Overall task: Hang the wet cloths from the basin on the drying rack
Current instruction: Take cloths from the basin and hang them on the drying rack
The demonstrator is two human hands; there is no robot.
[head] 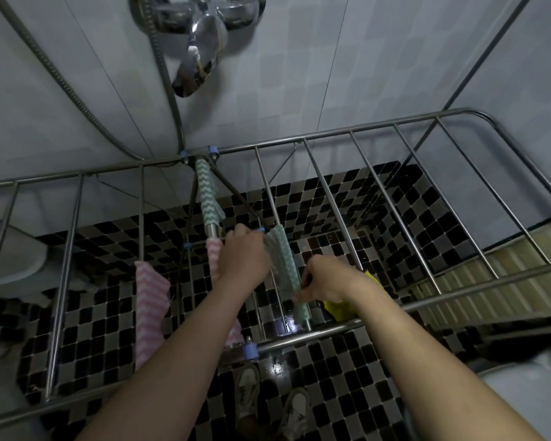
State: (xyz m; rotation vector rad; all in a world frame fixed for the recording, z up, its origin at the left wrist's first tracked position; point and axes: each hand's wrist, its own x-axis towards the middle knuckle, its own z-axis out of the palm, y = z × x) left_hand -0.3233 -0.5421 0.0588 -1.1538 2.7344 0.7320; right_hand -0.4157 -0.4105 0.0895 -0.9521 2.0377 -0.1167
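My left hand (244, 256) grips the upper end of the green zigzag cloth (282, 265) and my right hand (323, 281) pinches its lower edge — the cloth lies along one bar of the drying rack (331, 132). Bare bars stand to its right, a pink cloth (150, 300) hangs to its left

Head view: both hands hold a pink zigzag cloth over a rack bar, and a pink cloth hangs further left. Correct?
One thing is off: the cloth that the left hand and the right hand hold over a bar of the drying rack is a green zigzag cloth, not pink. The head view shows it. The pink cloth does hang further left.
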